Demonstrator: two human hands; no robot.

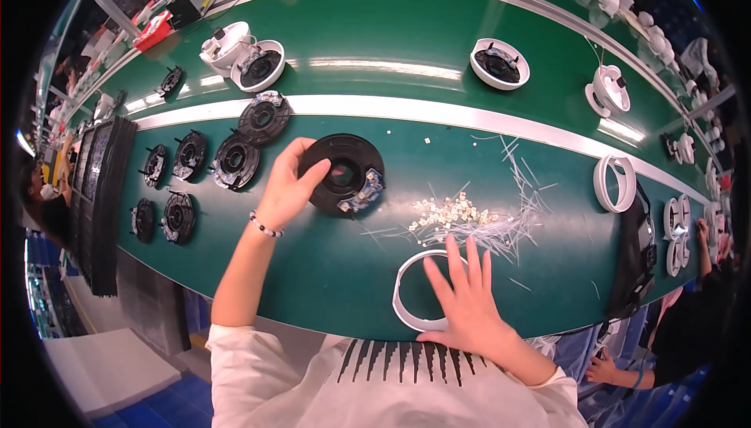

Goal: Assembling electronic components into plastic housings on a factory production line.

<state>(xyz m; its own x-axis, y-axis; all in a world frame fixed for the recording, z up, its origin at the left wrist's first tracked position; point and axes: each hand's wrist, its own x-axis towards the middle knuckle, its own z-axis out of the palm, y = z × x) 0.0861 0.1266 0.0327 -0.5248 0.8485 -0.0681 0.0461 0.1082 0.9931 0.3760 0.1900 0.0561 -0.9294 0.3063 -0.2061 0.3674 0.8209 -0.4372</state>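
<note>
My left hand (pixel 289 187) grips a round black plastic disc (pixel 352 152) by its left edge, thumb on top. The disc has a central hole and a small circuit board (pixel 364 193) at its lower right, and is held above the green bench. My right hand (pixel 472 303) is spread over the right side of a white plastic ring (pixel 398 296) near the bench's front edge. Its fingers are apart; whether they touch the ring, I cannot tell. Just beyond the fingertips lies a pile of small cream connectors (pixel 446 213) beside thin, clear strips (pixel 501 239).
Several similar black discs (pixel 235 160) lie to the left, beside stacked black trays (pixel 98 193). Another white ring (pixel 615 185) and a black bag (pixel 634 264) are at the right. White housings (pixel 499 64) sit on the conveyor (pixel 375 44) behind. A co-worker's hand (pixel 601 368) shows at lower right.
</note>
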